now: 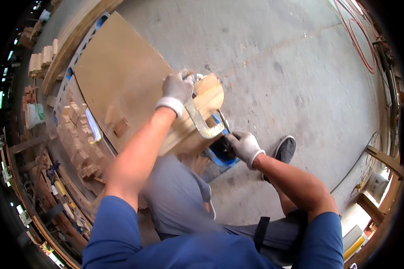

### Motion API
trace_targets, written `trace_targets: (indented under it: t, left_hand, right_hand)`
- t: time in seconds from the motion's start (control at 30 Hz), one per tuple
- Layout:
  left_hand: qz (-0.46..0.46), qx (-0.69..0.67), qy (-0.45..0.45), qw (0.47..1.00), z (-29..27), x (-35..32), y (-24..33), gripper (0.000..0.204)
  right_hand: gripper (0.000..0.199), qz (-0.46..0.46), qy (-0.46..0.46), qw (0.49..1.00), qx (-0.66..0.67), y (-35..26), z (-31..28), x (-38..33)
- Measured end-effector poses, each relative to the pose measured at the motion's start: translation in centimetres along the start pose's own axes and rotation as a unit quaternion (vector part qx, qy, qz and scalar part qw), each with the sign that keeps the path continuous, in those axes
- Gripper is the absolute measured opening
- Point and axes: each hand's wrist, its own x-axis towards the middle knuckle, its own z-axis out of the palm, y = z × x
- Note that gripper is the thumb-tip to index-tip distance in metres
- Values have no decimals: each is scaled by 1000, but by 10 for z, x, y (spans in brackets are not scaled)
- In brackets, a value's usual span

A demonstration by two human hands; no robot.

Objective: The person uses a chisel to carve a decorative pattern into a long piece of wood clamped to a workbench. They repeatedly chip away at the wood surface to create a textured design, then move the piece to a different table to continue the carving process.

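A pale metal C-clamp [196,117] sits around a light wooden piece [209,95] with a rounded end, at the corner of the bench. My left hand [178,88], in a grey-white glove, is closed at the clamp's upper end; its fingertips are partly hidden. Lower right, my gloved right hand [244,145] grips the clamp's dark screw rod [224,120], which points up toward the wooden piece. Beneath the clamp, a board [177,140] lies along the bench edge.
A brown sheet panel [121,67] covers the bench top. Small wood blocks [78,134] pile up at the left, and a long beam [72,42] runs behind. Below the clamp is a blue-and-black container [222,150]. A red hose [363,49] hangs far right.
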Motion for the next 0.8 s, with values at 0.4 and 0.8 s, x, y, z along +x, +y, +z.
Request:
trace_targets:
  t: [0.4, 0.8]
  left_hand:
    - [-12, 255, -102, 961, -14, 39, 33, 28]
    - [260, 478, -229, 807, -31, 93, 36, 14]
  right_hand:
    - [33, -10, 32, 999, -17, -4, 1, -12]
    - [32, -93, 5, 995, -36, -22, -7, 6]
